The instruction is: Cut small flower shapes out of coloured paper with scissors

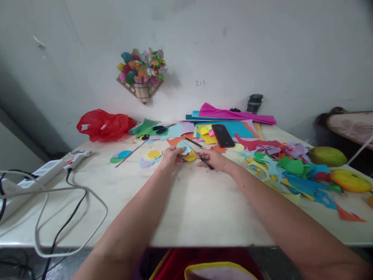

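Near the middle of the table, my left hand (172, 158) pinches a light blue paper piece (184, 146) with a rounded, scalloped edge. My right hand (214, 160) is closed around black-handled scissors (206, 162), whose blades point left at the blue paper. Whether the blades touch the paper I cannot tell. Just beneath the held paper lies a yellow paper piece (190, 156). Left of my left hand are yellow flower-shaped cutouts (153, 154) on lilac ones (146, 162). A blue paper circle (124, 154) overlaps a green one farther left. A dark pencil (194, 143) rests behind the scissors.
Colourful paper scraps (295, 164) and mangoes (350, 181) cover the right side. A phone (222, 135) lies on paper sheets behind my hands. A red plastic bag (103, 125) and a second pair of scissors (162, 128) sit back left. A power strip (41, 173) with loose cables occupies the left edge.
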{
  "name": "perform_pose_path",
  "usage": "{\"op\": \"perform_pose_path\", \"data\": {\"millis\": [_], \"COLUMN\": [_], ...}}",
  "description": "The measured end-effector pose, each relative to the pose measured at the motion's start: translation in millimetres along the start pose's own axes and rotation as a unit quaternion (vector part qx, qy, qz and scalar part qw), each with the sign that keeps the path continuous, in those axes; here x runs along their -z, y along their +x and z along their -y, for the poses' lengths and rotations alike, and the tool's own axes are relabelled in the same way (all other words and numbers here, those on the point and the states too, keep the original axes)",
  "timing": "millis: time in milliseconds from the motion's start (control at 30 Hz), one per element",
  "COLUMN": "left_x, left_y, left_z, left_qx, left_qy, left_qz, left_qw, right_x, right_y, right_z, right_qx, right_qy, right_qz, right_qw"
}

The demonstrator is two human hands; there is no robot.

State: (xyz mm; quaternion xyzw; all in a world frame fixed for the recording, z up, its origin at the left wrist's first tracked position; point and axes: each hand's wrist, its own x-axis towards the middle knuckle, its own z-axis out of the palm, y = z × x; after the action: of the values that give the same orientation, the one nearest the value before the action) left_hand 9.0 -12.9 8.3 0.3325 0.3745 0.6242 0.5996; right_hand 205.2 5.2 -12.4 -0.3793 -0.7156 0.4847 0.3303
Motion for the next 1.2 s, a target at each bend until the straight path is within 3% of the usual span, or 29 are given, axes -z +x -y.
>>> {"op": "perform_pose_path", "data": {"millis": [333, 767, 1200], "left_x": [-3.9, -19.3, -41.0], "left_y": [-2, -9, -21], "left_z": [1, 11, 15], "left_qx": [-0.002, -0.043, -0.09], "left_qy": [-0.014, -0.052, -0.09], "left_qz": [-0.004, -0.066, -0.14], "left_qw": [1.0, 0.996, 0.982], "right_x": [-4, -20, -43], "right_y": [-4, -5, -15], "right_z": [11, 17, 44], "right_qx": [-0.031, -0.02, -0.039], "right_qy": [0.044, 0.106, 0.197], "right_qz": [-0.001, -0.057, -0.102], "right_qw": [0.999, 0.993, 0.974]}}
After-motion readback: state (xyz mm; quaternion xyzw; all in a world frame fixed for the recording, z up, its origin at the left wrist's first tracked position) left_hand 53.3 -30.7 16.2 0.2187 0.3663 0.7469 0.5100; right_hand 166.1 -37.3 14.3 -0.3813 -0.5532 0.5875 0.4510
